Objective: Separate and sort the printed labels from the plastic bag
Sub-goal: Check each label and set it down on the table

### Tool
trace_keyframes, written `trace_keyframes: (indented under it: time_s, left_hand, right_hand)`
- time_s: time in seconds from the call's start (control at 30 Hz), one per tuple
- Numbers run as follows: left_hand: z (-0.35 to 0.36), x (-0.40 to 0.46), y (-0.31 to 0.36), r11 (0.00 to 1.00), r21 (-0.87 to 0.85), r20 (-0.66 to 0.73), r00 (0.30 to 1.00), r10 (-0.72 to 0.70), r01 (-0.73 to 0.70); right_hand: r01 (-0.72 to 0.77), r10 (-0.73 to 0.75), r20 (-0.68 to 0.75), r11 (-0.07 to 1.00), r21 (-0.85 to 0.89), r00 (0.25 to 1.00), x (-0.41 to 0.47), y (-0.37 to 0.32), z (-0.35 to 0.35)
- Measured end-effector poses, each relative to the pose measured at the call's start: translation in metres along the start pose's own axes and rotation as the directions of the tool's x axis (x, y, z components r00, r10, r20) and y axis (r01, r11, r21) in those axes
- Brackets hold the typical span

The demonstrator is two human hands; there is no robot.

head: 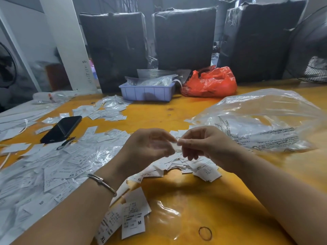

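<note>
Above the yellow table (221,200), my left hand (150,147) and my right hand (203,144) meet at their fingertips and pinch a small white label (177,147) between them. Under the hands lies a loose pile of printed labels (200,167). A wide spread of white size labels (53,170) marked S, XS and M covers the table's left side. A few labels marked M and XL (131,218) lie near my left forearm. A large clear plastic bag (261,121) with printed text lies to the right.
A black phone (62,129) lies among labels at left. A lilac tray (146,92) of small bags and an orange plastic bag (210,82) sit at the back, before three black wrapped boxes (184,38). A rubber band (205,233) and small clear film (164,220) lie near.
</note>
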State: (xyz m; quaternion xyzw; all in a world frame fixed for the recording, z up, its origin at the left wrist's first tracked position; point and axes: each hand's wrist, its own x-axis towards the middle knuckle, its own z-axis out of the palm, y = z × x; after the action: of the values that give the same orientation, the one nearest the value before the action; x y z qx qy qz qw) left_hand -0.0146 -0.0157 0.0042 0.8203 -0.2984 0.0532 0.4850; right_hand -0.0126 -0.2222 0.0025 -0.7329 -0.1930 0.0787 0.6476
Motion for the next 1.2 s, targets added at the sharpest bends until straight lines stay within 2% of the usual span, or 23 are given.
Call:
trace_keyframes:
  time_s: [0.07, 0.1, 0.13, 0.17, 0.23, 0.37, 0.47, 0.6, 0.73, 0.87, 1.03, 1.1, 1.2]
  left_hand:
    - [0.000, 0.001, -0.001, 1.000, -0.019, -0.020, 1.000, -0.011, 0.011]
    - [0.000, 0.002, -0.002, 1.000, -0.018, -0.031, 0.999, -0.023, 0.022]
    - [-0.001, 0.002, -0.004, 0.999, -0.013, -0.045, 0.998, -0.039, 0.038]
    - [-0.001, 0.003, -0.006, 0.998, -0.005, -0.061, 0.997, -0.057, 0.057]
    - [-0.002, 0.003, -0.008, 0.996, 0.016, -0.089, 0.992, -0.086, 0.088]
    - [-0.005, 0.003, -0.010, 0.991, 0.046, -0.139, 0.983, -0.122, 0.129]
    - [-0.003, 0.003, -0.008, 0.991, 0.066, -0.135, 0.985, -0.109, 0.118]
    - [-0.004, 0.002, -0.005, 0.994, 0.010, -0.111, 0.988, -0.107, 0.109]
    - [-0.004, 0.000, -0.005, 0.988, -0.035, -0.050, 0.987, -0.152, 0.150]
    - [-0.003, 0.002, -0.006, 0.986, -0.070, -0.083, 0.984, -0.154, 0.149]
    - [-0.003, 0.003, -0.004, 0.989, -0.051, -0.110, 0.984, -0.143, 0.138]
    - [-0.003, 0.002, -0.004, 0.987, -0.066, -0.114, 0.982, -0.152, 0.145]
    - [-0.004, 0.002, -0.001, 0.974, -0.153, -0.135, 0.972, -0.191, 0.170]
  right_hand:
    - [0.032, -0.035, -0.092, 0.999, -0.034, 0.995, 0.001, 0.002, -0.001]
    - [0.070, -0.096, -0.160, 0.985, -0.160, 0.982, 0.002, 0.004, -0.003]
    - [0.092, -0.178, -0.219, 0.930, -0.355, 0.959, 0.002, 0.006, -0.006]
    - [0.080, -0.251, -0.244, 0.833, -0.548, 0.937, 0.003, 0.009, -0.009]
    - [0.020, -0.282, -0.221, 0.658, -0.753, 0.934, 0.004, 0.015, -0.014]
    - [-0.010, -0.169, -0.133, 0.581, -0.814, 0.977, 0.008, 0.023, -0.013]
    - [0.005, -0.214, -0.130, 0.536, -0.844, 0.968, 0.011, 0.026, -0.011]
    - [0.041, -0.284, -0.118, 0.497, -0.867, 0.951, 0.011, 0.025, -0.010]
    - [0.071, -0.328, -0.136, 0.550, -0.832, 0.935, 0.009, 0.021, -0.010]
    - [0.059, -0.284, -0.189, 0.680, -0.730, 0.940, 0.007, 0.015, -0.013]
    - [0.085, -0.231, -0.377, 0.927, -0.364, 0.897, 0.003, 0.009, -0.018]
    - [0.072, -0.172, -0.443, 0.970, -0.232, 0.880, 0.004, 0.007, -0.020]
    - [0.052, -0.055, -0.441, 0.998, -0.019, 0.896, 0.004, 0.003, -0.021]
